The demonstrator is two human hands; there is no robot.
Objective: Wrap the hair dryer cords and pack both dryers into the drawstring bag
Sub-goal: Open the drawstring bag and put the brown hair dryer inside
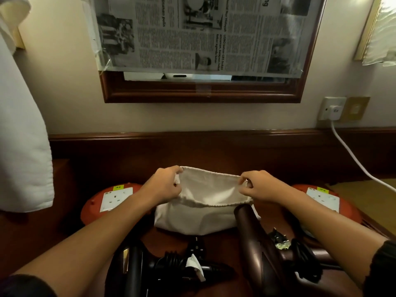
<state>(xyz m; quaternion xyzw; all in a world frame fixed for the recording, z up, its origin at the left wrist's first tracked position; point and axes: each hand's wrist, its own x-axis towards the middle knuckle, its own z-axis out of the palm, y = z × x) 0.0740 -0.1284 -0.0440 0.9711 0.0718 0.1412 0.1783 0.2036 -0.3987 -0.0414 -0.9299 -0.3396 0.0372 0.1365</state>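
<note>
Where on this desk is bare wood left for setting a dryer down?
Bare wood lies beyond the drawstring bag, up to the back rail. Near the edge it is crowded: black dryer, brown dryer, both red socket units.

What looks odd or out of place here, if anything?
The mirror on the wall is almost wholly covered by taped-on newspaper, leaving only a thin strip of glass along the bottom. On the desk nothing looks spilled or broken: both hands hold the drawstring bag open, with the two dryers lying in front.
</note>
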